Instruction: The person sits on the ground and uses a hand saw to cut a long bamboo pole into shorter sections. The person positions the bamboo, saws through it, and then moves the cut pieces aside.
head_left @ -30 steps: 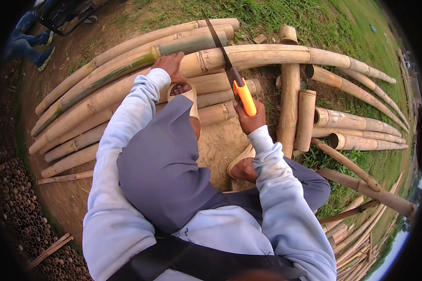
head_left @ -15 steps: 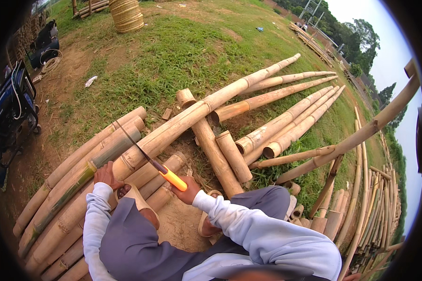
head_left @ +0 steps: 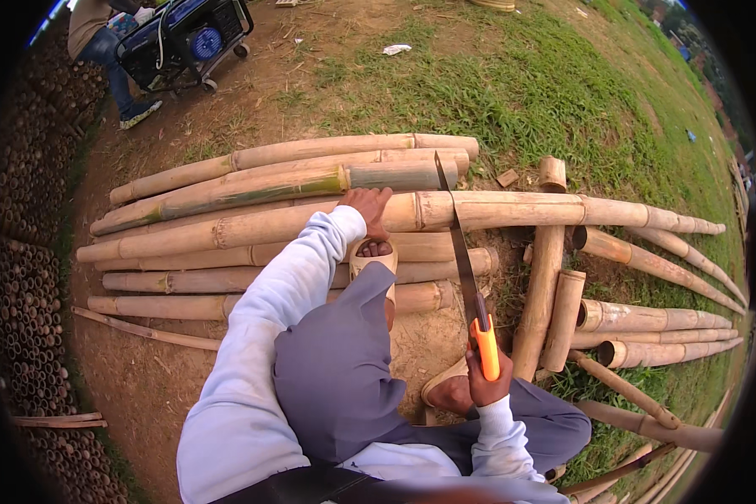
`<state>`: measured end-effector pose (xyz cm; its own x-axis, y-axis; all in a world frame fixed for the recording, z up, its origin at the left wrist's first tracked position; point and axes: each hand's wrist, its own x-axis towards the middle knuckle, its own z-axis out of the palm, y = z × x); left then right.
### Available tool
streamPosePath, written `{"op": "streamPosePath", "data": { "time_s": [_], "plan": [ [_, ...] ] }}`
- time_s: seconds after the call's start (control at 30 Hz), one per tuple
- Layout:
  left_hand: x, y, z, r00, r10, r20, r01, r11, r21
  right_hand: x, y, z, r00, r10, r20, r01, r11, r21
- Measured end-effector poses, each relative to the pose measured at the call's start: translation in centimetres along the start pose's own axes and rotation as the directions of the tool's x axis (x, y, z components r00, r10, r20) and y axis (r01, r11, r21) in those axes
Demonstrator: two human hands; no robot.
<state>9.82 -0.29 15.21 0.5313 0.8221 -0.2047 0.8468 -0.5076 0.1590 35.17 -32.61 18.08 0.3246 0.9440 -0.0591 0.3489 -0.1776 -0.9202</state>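
Note:
A long tan bamboo pole (head_left: pixel 521 208) lies crosswise in front of me. My left hand (head_left: pixel 367 210) grips it from above, left of a handsaw. The saw's dark blade (head_left: pixel 462 252) rests across the pole just right of a joint, its tip reaching past the far side. My right hand (head_left: pixel 489 378) is closed round the saw's orange handle (head_left: pixel 485 340), on the near side of the pole. My sandalled left foot (head_left: pixel 374 249) is up against the pole, close to my left hand. Whether the blade has cut in cannot be made out.
More bamboo poles (head_left: pixel 176 281) lie alongside. A thick crosspiece (head_left: pixel 539 294) passes under the sawn pole, with a short bamboo piece (head_left: pixel 565 319) beside it. Further poles (head_left: pixel 664 319) spread right. A blue wheeled machine (head_left: pixel 189 42) and a person (head_left: pixel 113 63) are far left; stacked bamboo (head_left: pixel 34 336) lines the left.
My view has turned left, bringing the person and the stacked bamboo into sight. The saw has been drawn back toward me, its handle now farther from the pole. My left hand stays on the pole.

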Motion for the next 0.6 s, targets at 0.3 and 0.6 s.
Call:
{"op": "streamPosePath", "data": {
  "time_s": [0.3,0.6],
  "plan": [
    [0.1,0.0,-0.4,0.999,0.019,-0.047,-0.017,1.000,0.026,4.7,0.9,1.9,0.984,0.074,0.160,-0.109,0.969,0.222],
    [-0.2,0.2,0.2,0.999,0.003,-0.036,-0.002,1.000,0.021,2.7,1.6,1.0,0.996,0.076,0.039,-0.078,0.995,0.059]
  ]
}}
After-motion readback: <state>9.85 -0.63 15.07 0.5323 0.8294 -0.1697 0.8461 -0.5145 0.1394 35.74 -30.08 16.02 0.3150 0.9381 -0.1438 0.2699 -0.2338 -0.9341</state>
